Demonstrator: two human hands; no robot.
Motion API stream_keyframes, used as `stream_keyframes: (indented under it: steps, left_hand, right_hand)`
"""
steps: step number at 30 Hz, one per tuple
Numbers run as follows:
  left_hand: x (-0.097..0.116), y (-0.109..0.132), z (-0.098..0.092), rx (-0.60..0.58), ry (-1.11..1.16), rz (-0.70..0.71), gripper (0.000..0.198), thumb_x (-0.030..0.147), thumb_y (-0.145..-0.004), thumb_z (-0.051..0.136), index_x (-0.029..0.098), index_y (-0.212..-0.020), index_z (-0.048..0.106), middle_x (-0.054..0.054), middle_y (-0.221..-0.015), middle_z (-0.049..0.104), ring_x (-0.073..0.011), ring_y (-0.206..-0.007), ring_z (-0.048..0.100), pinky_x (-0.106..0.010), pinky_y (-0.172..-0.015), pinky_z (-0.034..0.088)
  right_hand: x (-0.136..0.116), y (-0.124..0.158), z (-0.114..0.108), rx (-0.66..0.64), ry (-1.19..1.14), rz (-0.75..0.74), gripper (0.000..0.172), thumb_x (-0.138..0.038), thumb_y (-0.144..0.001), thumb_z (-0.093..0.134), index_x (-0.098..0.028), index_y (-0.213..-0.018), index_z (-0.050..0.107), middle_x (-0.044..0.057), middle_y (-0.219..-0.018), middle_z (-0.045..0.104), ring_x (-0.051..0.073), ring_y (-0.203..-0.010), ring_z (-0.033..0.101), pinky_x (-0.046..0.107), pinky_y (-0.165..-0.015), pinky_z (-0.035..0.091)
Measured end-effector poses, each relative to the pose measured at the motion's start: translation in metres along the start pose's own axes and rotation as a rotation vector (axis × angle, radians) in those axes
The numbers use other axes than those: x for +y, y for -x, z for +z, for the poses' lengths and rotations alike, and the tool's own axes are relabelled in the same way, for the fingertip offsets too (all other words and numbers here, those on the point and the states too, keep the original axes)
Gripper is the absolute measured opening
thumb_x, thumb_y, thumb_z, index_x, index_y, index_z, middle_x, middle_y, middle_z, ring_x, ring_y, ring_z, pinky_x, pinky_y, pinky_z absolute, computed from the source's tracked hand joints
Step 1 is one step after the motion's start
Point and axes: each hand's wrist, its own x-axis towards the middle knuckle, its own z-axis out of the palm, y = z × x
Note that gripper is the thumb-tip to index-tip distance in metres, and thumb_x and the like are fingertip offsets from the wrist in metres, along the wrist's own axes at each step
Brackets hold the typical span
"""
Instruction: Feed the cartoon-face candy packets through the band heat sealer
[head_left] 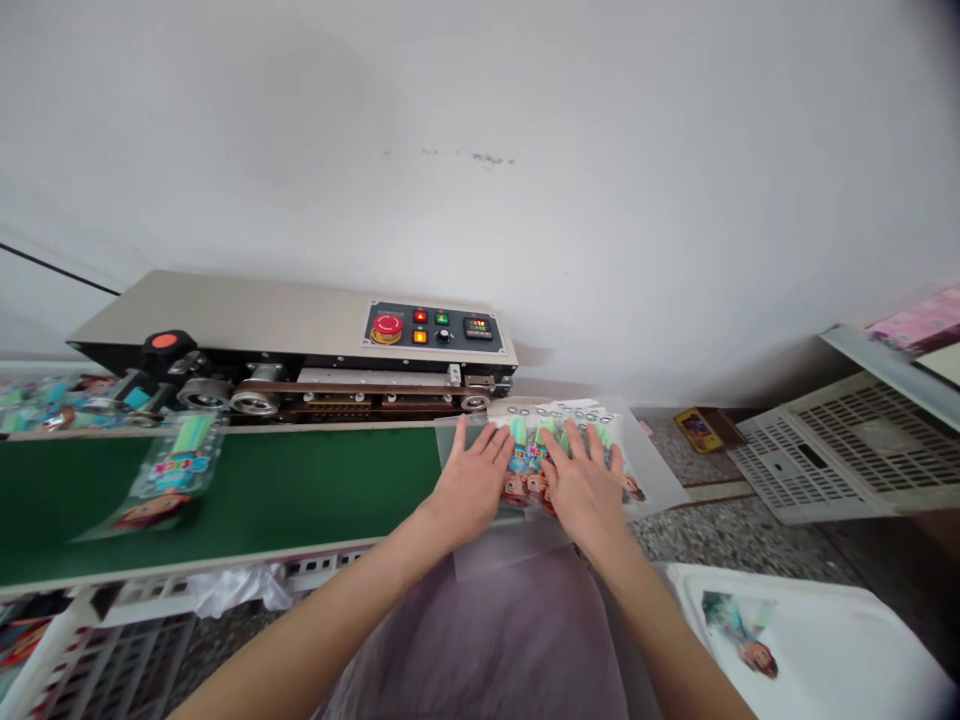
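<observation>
**Both hands flat on a packet stack at the belt's right end**

- Band sealing machine (300, 340) stood along the white wall, its rollers and sealing band facing the person
- Green conveyor belt (315, 490) ran in front of it, left to right
- White slatted crate (847, 450) sat well apart to the right, tilted, on the speckled floor
- Left hand (469, 485) and right hand (585, 490) lay side by side, palms down, on the stack of printed packets (559, 418)
- Fingers (496, 442) were spread wide and pressing flat, gripping nothing
- The stack rested just off the belt's right end, on a clear sheet, its top edges fanned toward the machine's intake
- One lone packet (172, 475) lay on the belt far to the left, below the rollers
- Control panel (433, 328) showed lit lamps, so the machine was likely running

Judgement: the step in hand looked like steadying and squaring the stack beside the intake. Taking one packet off would call for sliding only the top one free, holding the rest down, and keeping its open edge level with the sealing band
</observation>
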Motion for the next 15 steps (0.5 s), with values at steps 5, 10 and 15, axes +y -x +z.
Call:
stream_keyframes:
  steps: [5,10,15]
  left_hand:
    - [0.005,-0.011,-0.002,-0.025,0.047,0.105,0.068,0.017,-0.089,0.045,0.005,-0.155,0.032,-0.017,-0.165,0.028,-0.0299,-0.154,0.021,-0.063,-0.124,0.005]
    - [0.001,-0.006,0.003,-0.002,0.087,0.102,0.064,0.019,-0.094,0.038,0.009,-0.156,0.029,-0.014,-0.165,0.028,-0.0296,-0.154,0.023,-0.067,-0.123,0.003]
    - [-0.008,0.007,0.001,0.007,0.038,0.054,0.065,0.016,-0.091,0.039,0.010,-0.155,0.032,-0.014,-0.165,0.026,-0.0300,-0.154,0.021,-0.068,-0.122,0.002]
  right_hand:
    - [-0.004,-0.002,-0.002,0.001,-0.014,-0.051,0.046,-0.033,-0.102,0.044,-0.027,-0.146,0.054,0.013,-0.160,0.041,0.039,-0.148,0.031,0.062,-0.115,0.022]
    - [-0.003,0.000,0.000,-0.026,-0.007,-0.072,0.046,-0.037,-0.102,0.046,-0.027,-0.147,0.053,0.013,-0.159,0.042,0.039,-0.148,0.030,0.063,-0.115,0.021]
    - [0.002,0.005,0.004,-0.037,-0.029,-0.053,0.045,-0.038,-0.102,0.045,-0.032,-0.146,0.054,0.009,-0.160,0.041,0.040,-0.146,0.033,0.065,-0.113,0.025]
